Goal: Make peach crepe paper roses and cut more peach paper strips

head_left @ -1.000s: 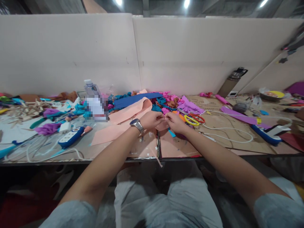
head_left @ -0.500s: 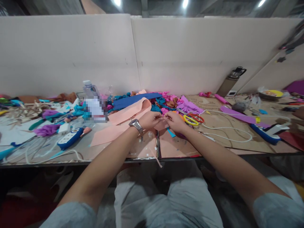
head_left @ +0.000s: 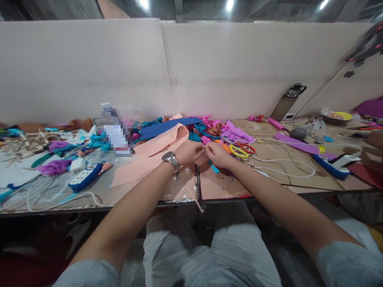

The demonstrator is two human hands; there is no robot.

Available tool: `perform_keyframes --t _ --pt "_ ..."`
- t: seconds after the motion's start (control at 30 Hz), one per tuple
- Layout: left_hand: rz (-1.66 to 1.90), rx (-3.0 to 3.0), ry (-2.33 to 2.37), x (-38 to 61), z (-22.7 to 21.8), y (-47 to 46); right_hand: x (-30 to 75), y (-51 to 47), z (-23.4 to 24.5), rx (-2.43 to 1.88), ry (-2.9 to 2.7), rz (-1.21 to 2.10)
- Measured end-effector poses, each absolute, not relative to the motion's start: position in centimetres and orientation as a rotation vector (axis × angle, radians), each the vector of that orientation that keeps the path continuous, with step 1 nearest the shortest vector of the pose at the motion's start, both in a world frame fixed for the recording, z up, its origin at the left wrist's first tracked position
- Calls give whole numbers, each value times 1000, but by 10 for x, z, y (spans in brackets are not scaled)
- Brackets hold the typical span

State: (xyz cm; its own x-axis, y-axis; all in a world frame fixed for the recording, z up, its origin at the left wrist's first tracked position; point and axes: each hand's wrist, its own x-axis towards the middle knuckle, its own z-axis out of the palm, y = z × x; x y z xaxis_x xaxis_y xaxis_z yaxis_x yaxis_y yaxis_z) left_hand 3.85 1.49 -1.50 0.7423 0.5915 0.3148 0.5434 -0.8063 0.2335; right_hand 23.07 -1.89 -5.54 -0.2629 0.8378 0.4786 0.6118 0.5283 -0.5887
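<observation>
My left hand (head_left: 189, 152) and my right hand (head_left: 220, 154) meet over the middle of the table, fingertips pinched close together. Whatever is between the fingers is too small and too covered to make out. Just under the fingers shows a bit of peach paper (head_left: 202, 160). A long peach paper strip (head_left: 161, 144) lies folded in a loop beside and behind my left hand, with its flat end (head_left: 128, 173) toward the front left. To the right of my right hand rest scissors with yellow handles (head_left: 238, 151) and another pair with red-orange handles (head_left: 249, 148).
Behind the hands lie a blue strip (head_left: 170, 126) and crumpled purple paper (head_left: 239, 132). A plastic bottle (head_left: 110, 113) stands left; a flask (head_left: 285, 104) leans on the white partition (head_left: 224, 67). Blue-and-white power strips (head_left: 85, 177) with white cables lie on both sides.
The view has shifted slightly, so the table things sit a little further left. Both hands stay pinched together in the same place, with only small finger movement.
</observation>
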Motion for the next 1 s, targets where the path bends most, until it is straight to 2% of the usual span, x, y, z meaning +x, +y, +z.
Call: perform_keyframes --t 1.0 --pt "632 2575 946 32 -17 15 236 -15 -59 -1132 -1898 415"
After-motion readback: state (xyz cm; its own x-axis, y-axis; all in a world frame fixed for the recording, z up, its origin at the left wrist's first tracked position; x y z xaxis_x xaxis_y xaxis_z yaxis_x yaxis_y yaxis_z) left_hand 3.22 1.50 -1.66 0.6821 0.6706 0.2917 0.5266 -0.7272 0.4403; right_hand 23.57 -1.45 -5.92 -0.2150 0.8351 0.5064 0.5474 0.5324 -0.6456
